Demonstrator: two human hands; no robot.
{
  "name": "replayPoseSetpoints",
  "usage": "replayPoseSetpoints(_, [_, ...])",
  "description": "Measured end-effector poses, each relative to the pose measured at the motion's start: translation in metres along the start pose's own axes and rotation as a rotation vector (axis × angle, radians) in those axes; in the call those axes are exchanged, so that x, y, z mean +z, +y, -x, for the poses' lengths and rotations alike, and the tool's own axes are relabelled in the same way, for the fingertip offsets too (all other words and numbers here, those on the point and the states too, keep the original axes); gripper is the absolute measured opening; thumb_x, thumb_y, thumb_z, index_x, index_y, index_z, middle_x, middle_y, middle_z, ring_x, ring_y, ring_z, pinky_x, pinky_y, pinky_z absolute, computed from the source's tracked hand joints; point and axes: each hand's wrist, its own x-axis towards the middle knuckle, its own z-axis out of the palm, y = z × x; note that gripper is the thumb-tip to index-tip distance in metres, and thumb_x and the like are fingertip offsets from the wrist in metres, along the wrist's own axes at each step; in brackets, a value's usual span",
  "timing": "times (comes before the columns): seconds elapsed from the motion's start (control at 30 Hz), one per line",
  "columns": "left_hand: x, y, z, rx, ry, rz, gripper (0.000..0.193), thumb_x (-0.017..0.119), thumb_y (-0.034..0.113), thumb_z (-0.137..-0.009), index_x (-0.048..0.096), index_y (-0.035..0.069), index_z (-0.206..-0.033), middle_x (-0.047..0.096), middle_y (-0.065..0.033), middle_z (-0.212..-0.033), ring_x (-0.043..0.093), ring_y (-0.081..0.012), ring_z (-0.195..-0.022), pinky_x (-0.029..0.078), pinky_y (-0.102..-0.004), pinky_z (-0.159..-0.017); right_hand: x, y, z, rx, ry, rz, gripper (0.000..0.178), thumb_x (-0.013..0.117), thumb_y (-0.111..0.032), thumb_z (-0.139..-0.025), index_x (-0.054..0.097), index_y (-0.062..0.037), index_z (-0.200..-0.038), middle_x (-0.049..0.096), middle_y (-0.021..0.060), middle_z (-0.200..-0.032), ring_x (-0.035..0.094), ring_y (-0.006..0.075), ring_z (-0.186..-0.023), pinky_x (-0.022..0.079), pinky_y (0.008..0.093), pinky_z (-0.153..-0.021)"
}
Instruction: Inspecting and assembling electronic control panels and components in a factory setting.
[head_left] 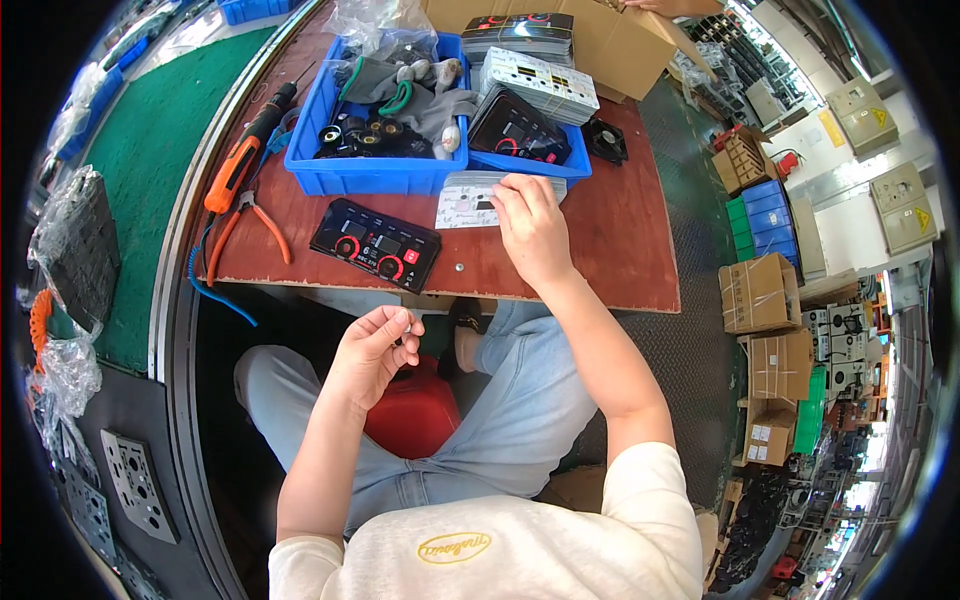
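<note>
Over the near edge of the table my left hand (pixel 375 350) is closed, thumb against curled fingers. A small dark bit shows at its fingertips, too small to name. Farther right, my right hand (pixel 532 222) reaches over a small pile of white printed panels (pixel 460 212). Its fingers are pressed together at the pile, and what they pinch is hidden. Between and left of the hands, a black control panel (pixel 375 245) with two red rings and dark windows lies face up. A small screw-like metal bit (pixel 459 267) lies right of it.
Behind stand a blue bin (pixel 370 178) with gloves and black knobs, and another blue bin (pixel 560 176) with stacked panels. An orange electric screwdriver (pixel 235 165) and orange-handled pliers (pixel 250 215) lie left. Far right is a black fan (pixel 605 141). Another person's hand (pixel 680 6) touches a cardboard box (pixel 590 45).
</note>
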Motion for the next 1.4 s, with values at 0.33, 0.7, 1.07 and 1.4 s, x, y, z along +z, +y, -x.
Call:
replayPoseSetpoints(0.33, [0.002,-0.001,0.001,-0.005,0.011,0.005,0.016,0.057,0.018,-0.090,0.055,0.003,-0.086,0.059,-0.0050,-0.082,0.055,-0.0092,-0.065,0.048,-0.0235,-0.058,-0.007,-0.008,-0.001,0.080,-0.013,-0.054,0.018,0.066,-0.002,-0.071,0.054,-0.0012,-0.084,0.052,0.0090,-0.091,0.051,0.0259,-0.088,0.045,0.0350,-0.078])
replayPoseSetpoints(0.7, [-0.002,-0.005,-0.001,-0.002,-0.004,-0.003,0.013,0.054,0.015,-0.091,0.057,0.003,-0.091,0.060,-0.0066,-0.083,0.054,-0.0104,-0.065,0.048,-0.0237,-0.058,-0.022,-0.005,-0.016,0.116,-0.179,0.112,0.014,0.062,-0.009,-0.068,0.056,-0.0055,-0.080,0.053,0.0079,-0.086,0.051,0.0252,-0.087,0.043,0.0357,-0.074])
replayPoseSetpoints(1.07, [-0.012,-0.009,-0.006,0.015,-0.006,-0.043,0.012,0.053,0.016,-0.092,0.053,0.005,-0.094,0.055,-0.0039,-0.087,0.049,-0.0083,-0.067,0.043,-0.0192,-0.057,-0.014,0.000,-0.004,0.104,-0.234,0.170,0.006,0.058,-0.010,-0.070,0.061,-0.0095,-0.075,0.060,0.0020,-0.076,0.054,0.0190,-0.085,0.042,0.0319,-0.073])
replayPoseSetpoints(1.4, [-0.009,-0.009,-0.012,0.000,-0.038,-0.083,0.011,0.054,0.014,-0.091,0.053,0.003,-0.095,0.055,-0.0053,-0.087,0.049,-0.0077,-0.067,0.044,-0.0177,-0.056,-0.033,0.003,0.016,0.102,-0.326,0.129,0.006,0.059,-0.013,-0.070,0.065,-0.0119,-0.068,0.064,0.0019,-0.075,0.059,0.0191,-0.082,0.044,0.0336,-0.071])
